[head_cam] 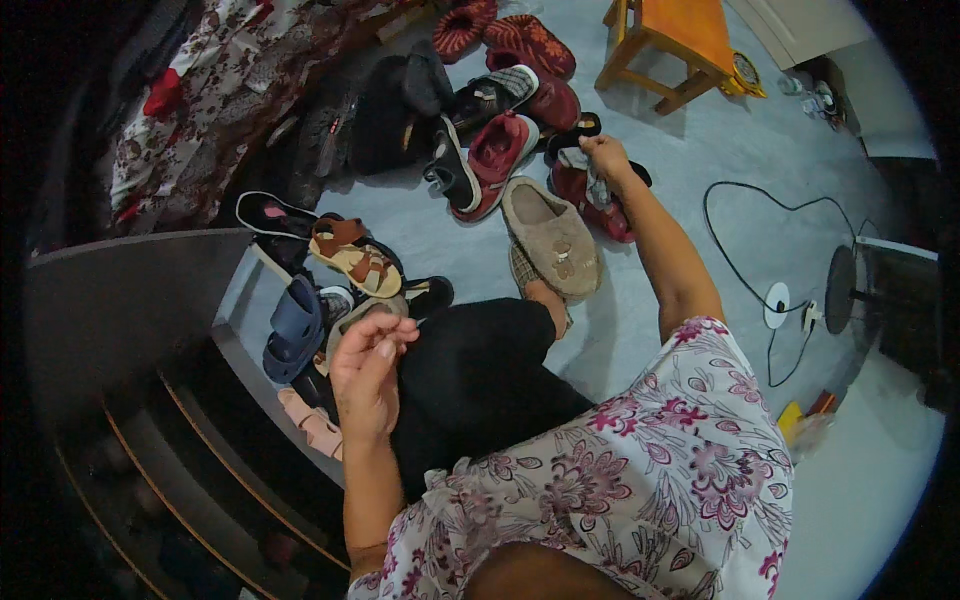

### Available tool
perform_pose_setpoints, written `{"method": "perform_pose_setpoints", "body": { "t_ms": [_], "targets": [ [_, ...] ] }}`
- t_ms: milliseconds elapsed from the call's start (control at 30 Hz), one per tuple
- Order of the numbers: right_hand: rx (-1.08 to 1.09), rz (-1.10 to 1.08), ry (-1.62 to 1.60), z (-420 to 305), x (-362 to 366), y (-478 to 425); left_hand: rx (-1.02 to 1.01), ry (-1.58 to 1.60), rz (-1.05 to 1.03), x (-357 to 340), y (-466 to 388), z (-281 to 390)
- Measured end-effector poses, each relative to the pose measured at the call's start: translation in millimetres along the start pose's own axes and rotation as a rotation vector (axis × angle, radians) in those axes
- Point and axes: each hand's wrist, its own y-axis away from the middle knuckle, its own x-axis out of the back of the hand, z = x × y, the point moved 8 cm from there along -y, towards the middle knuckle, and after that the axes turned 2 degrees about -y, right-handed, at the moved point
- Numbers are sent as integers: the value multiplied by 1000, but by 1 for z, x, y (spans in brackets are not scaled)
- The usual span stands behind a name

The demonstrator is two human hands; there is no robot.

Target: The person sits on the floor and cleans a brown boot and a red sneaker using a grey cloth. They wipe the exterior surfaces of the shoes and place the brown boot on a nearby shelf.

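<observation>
My right hand (606,156) reaches out over a pair of dark red shoes (619,225), its fingers pinched on a piece of grey cloth (597,189). The cloth hangs down against the shoes. Raised beside my black-trousered knee, my left hand (367,371) has loosely curled fingers and nothing visible in it. Beneath and beyond it lie blue slide sandals (294,330), a brown strapped sandal (356,256) and a pink sandal (309,421). A fuzzy beige slipper (555,244) with an embroidered animal overlaps my foot (546,300).
More footwear is heaped ahead, including a red sneaker (501,154), a black sneaker (454,172) and red patterned slippers (532,45). A dark shelf unit (135,292) stands at left. A wooden stool (671,37) is at upper right; a black cable (709,225) loops across the floor.
</observation>
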Motion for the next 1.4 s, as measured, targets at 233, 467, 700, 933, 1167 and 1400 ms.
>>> {"method": "perform_pose_setpoints", "body": {
  "t_ms": [233,467,700,933,1167,1400],
  "targets": [
    [-87,129,43,10,-14,-66,37,-41,40,-4,-13,-5],
    [-278,82,-83,-5,-56,-74,69,-48,46,-6,-21,-8],
    [-233,220,108,13,-54,-77,96,-64,27,-10,-25,-10],
    [-334,59,-628,52,-28,5,35,-79,-9,-9,-23,-8],
    [-273,-143,-938,-13,29,174,-31,-95,-53,-12,-10,-9],
    [89,-419,-689,-96,36,256,-290,-131,2,-6,4,0]
  ]
}}
